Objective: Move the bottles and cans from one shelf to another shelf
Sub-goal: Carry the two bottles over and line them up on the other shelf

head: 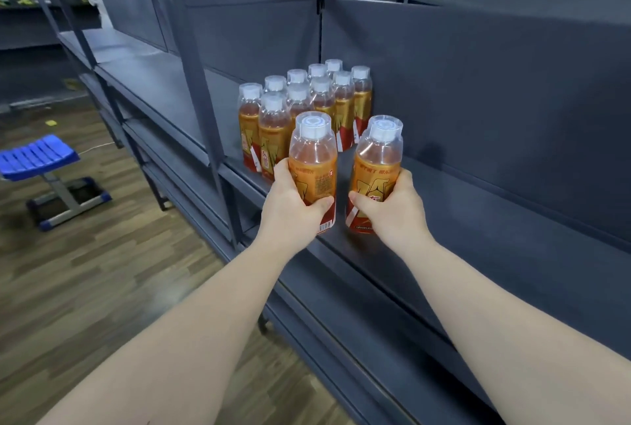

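Observation:
My left hand (293, 201) grips an orange drink bottle (313, 161) with a white cap and a red-and-gold label. My right hand (392, 206) grips a second bottle of the same kind (377, 165). Both bottles are upright, side by side, at the front of a dark grey metal shelf (444, 219). Whether their bases touch the shelf cannot be told. Just behind them on the same shelf stands a tight cluster of several identical bottles (307, 100) in rows that reach back to the shelf's rear panel.
The shelf runs on bare to the right (512, 254) and, past an upright post (201, 96), to the left (143, 76). Lower shelves sit below. A blue stool (41, 154) stands on the wooden floor (102, 271) at the left.

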